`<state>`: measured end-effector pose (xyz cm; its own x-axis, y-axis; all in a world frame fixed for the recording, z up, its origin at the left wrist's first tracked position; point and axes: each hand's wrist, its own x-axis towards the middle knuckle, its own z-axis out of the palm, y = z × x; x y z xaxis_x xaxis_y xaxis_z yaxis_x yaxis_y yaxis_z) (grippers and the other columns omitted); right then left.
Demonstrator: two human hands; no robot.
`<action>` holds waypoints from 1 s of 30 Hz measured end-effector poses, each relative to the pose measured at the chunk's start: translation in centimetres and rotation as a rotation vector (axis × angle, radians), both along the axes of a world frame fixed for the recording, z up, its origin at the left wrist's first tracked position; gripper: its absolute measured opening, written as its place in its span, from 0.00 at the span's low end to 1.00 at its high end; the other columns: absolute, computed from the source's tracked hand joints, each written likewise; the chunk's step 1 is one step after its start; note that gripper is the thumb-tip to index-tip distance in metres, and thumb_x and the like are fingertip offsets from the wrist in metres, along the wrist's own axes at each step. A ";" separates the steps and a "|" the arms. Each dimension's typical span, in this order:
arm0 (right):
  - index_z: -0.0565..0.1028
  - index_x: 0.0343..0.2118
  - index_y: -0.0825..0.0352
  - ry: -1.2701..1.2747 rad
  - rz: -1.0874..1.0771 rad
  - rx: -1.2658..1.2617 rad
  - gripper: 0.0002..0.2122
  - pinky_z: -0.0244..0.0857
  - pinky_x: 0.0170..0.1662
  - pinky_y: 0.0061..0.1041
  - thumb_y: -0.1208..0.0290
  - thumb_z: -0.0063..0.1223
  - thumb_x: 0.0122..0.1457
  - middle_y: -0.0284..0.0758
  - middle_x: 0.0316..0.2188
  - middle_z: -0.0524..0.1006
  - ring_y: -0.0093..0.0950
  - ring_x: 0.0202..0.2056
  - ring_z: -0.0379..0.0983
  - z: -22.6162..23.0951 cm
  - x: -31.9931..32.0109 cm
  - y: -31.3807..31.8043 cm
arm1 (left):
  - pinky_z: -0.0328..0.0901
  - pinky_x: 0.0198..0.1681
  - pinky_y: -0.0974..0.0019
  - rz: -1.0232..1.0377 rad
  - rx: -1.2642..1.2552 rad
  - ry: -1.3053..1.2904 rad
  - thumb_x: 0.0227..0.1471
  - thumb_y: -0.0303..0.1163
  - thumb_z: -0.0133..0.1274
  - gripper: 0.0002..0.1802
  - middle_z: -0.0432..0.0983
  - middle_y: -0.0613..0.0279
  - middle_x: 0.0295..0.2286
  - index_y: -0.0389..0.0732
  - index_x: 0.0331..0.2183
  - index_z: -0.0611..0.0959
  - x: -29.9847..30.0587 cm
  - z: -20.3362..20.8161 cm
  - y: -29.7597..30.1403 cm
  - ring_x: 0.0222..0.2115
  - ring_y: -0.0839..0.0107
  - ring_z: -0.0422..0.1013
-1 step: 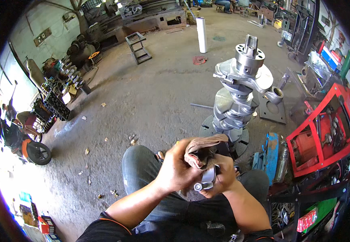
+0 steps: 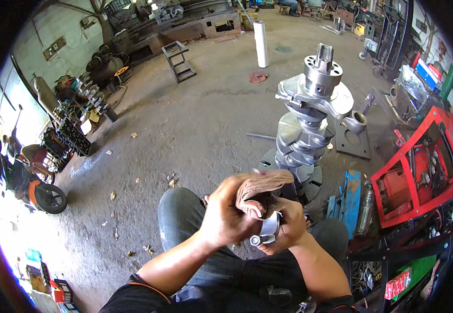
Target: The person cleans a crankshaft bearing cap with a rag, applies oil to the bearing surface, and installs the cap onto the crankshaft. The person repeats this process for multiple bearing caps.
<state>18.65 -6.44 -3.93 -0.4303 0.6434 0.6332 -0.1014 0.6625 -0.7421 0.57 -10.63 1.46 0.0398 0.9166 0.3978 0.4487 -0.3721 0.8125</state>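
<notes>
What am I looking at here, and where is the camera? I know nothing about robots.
There is no robot here: these are a person's own bare hands. The view comes from a wide fisheye camera worn on the head, looking down, so straight edges bend near the rim. The left hand holds a folded brown cloth; the right hand holds a shiny curved metal part. Beyond them, a tall crankshaft stands upright; farther off, a white tube stands on the floor.
</notes>
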 end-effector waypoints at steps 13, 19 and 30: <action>0.66 0.31 0.66 0.435 0.469 -0.853 0.50 0.61 0.25 0.27 0.09 0.39 0.38 0.31 0.19 0.66 0.25 0.20 0.65 0.5 1.9 0.0 | 0.52 0.67 0.39 0.286 -0.429 0.846 0.36 0.49 0.77 0.47 0.71 0.45 0.59 0.41 0.56 0.78 -12.3 3.6 -7.4 0.62 0.44 0.64; 0.70 0.38 0.68 0.761 0.463 -0.902 0.49 0.66 0.36 0.34 0.13 0.26 0.49 0.38 0.29 0.73 0.34 0.30 0.73 -0.2 -0.2 0.6 | 0.56 0.65 0.42 0.350 -0.125 0.506 0.39 0.39 0.75 0.40 0.75 0.47 0.54 0.39 0.55 0.79 -9.9 2.5 -7.0 0.58 0.49 0.68; 0.66 0.61 0.74 -0.318 0.143 -0.463 0.36 0.57 0.65 0.37 0.40 0.46 0.68 0.50 0.60 0.71 0.35 0.63 0.66 7.5 1.0 -0.5 | 0.69 0.43 0.64 -0.401 -0.253 -0.425 0.66 0.28 0.51 0.26 0.74 0.58 0.42 0.34 0.61 0.64 0.8 -3.2 -1.5 0.37 0.74 0.70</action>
